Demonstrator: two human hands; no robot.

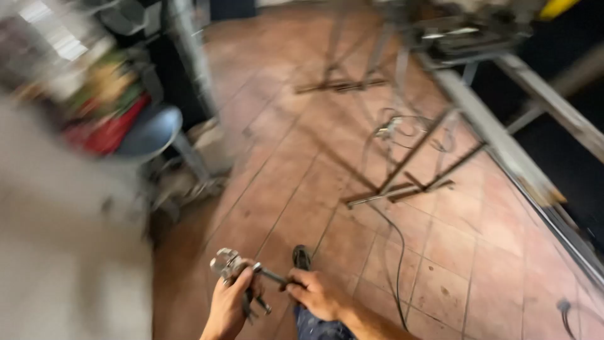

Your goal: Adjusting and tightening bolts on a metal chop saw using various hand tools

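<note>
While the head view is smeared with motion blur, I can make out the terracotta tile floor (352, 208) filling most of it, with a pale blurred mass (63, 239) taking up the lower left. Along the right runs a long metal bench frame (497, 132), its angled legs ending in a flat foot on the tiles. A blue round stool (151, 132) stands at the left, beside a jumble of red and green items too blurred to identify. A thin dark cable (396, 264) trails across the floor from under the frame toward me.

At the bottom centre I see both hands close together, well above the tiles. My left hand (229, 308) is closed around a metal clamp-like tool (242, 274), its silver head poking out above the fingers. My right hand (318, 293) grips the thin dark handle of that same tool, just beside the left. A dark shoe tip (302, 257) shows right behind them, with blue jeans (314, 327) under the right wrist.
</note>
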